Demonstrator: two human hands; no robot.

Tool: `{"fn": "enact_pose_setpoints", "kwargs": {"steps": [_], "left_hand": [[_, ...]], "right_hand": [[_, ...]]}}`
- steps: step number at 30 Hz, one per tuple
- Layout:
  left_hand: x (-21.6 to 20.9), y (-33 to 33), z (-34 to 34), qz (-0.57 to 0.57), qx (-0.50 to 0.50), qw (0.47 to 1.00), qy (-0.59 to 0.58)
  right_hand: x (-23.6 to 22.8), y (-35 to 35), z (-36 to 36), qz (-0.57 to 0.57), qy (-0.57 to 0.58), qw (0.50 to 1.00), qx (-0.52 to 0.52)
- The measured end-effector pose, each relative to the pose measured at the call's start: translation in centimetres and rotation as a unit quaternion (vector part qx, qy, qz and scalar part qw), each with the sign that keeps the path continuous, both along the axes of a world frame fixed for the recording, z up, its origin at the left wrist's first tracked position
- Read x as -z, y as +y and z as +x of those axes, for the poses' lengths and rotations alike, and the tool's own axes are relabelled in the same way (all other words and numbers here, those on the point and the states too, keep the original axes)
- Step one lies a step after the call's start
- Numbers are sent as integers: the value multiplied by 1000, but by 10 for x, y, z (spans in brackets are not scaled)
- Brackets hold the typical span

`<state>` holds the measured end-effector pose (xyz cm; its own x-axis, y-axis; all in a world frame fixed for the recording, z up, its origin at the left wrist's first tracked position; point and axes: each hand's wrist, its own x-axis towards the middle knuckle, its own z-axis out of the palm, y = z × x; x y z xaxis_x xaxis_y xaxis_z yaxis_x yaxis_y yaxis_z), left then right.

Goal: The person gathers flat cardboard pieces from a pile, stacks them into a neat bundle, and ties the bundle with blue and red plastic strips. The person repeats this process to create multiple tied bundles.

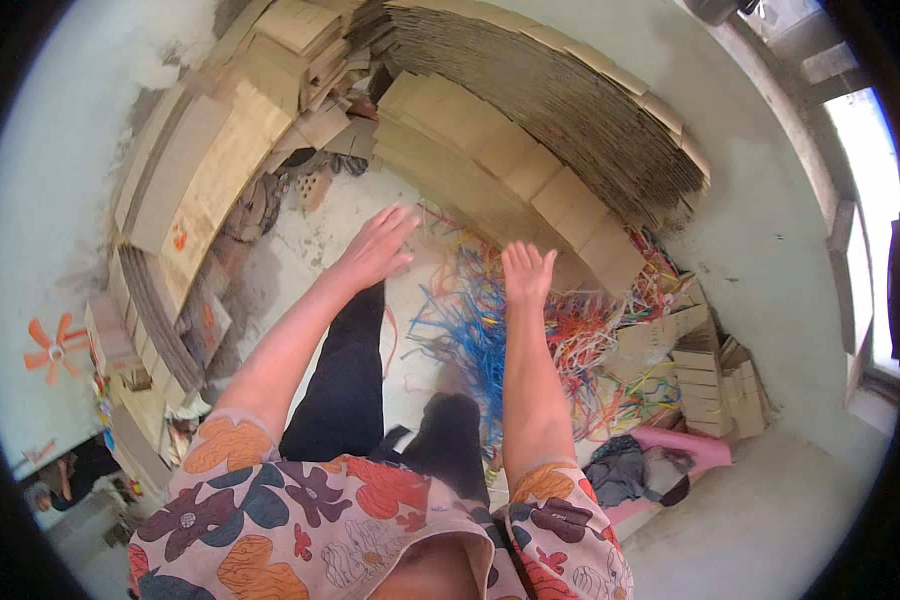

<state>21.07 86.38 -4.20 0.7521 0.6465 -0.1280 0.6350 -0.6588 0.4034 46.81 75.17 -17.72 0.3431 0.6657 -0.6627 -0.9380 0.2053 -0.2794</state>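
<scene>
Pale floor (308, 232) carries a heap of coloured strips (480, 332) toward its right edge, beside the lower edge of the stacked cardboard (475, 142). Left hand (375, 246): blurred, fingers extended, grip wide, above the floor. Right hand (528, 274): fingers raised, slightly parted, grip wide, above the strips.

Bright daylight shows through the window (867, 170). A pale wall (760, 270) stands just left of the window. Across the room from the window, a second wall (65, 190), whitish with grey-brown stains, rises behind a fan (56, 350) with orange blades. Left of the window and lower down spreads a pale, smudged floor (404, 352).
</scene>
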Motion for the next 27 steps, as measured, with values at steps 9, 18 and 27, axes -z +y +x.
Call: {"fn": "enact_pose_setpoints", "kwargs": {"steps": [9,18,27], "left_hand": [[96,182,165,23,180,979,92],[183,251,217,-77,167,943,279],[221,261,197,-130,187,951,210]], "right_hand": [[25,197,39,21,69,980,187],[79,272,63,-41,50,975,210],[74,297,66,6,22,969,248]]}}
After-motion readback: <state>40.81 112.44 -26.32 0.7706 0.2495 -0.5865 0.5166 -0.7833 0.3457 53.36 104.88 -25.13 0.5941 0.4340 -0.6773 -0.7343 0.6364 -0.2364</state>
